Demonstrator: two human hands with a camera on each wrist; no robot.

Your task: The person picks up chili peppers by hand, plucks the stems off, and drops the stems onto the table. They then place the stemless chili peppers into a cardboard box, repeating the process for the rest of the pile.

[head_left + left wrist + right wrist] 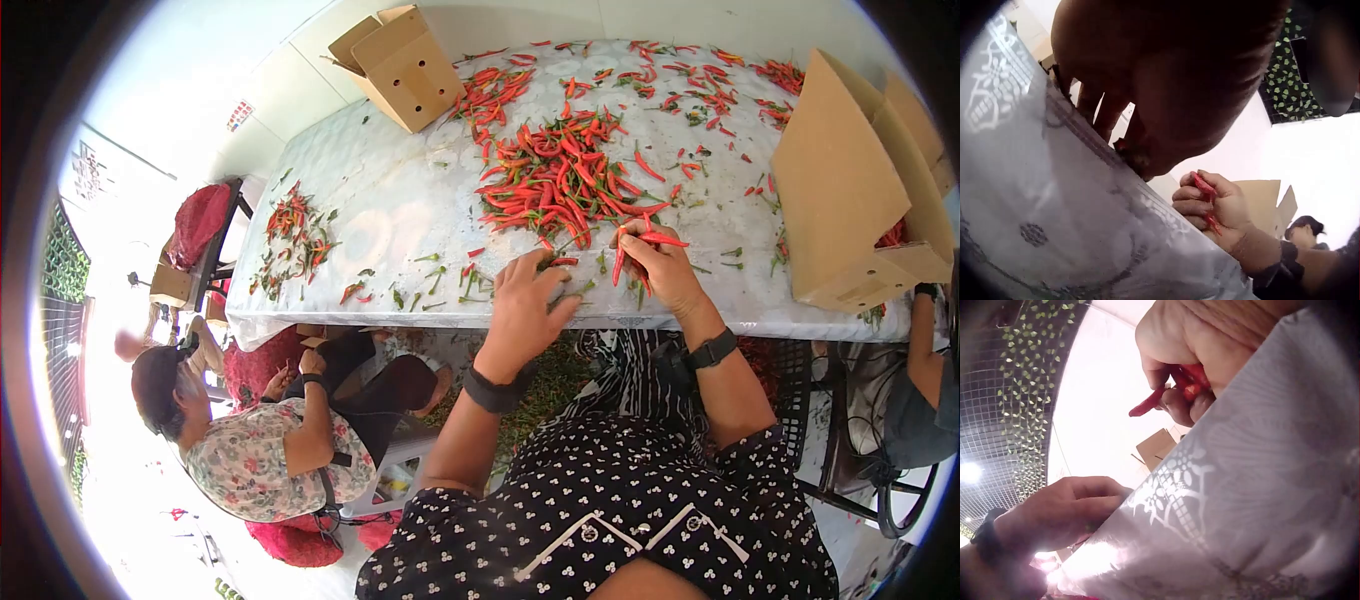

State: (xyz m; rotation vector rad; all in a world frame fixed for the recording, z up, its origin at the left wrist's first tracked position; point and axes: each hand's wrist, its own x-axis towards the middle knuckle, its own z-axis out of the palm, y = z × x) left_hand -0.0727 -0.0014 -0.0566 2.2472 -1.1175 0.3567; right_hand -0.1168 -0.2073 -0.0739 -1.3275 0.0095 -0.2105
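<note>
A big pile of red chilies point(560, 180) lies on the white-clothed table point(380, 200). My right hand point(640, 245) grips a small bunch of red chilies point(662, 239) at the near edge of the pile; the bunch also shows in the right wrist view point(1147, 403) and in the left wrist view point(1205, 187). My left hand point(555, 275) rests at the table's front edge with its fingers curled down among green stems point(470, 285). Its fingertips point(1129, 147) pinch a small dark red-green piece, seemingly a chili stem.
An open cardboard box point(405, 65) stands at the back left, and a larger one point(850, 190) holding chilies at the right. A small heap of chilies and stems point(295, 240) lies at the left. One person point(260, 450) sits low at left; another's arm point(925, 350) is at right.
</note>
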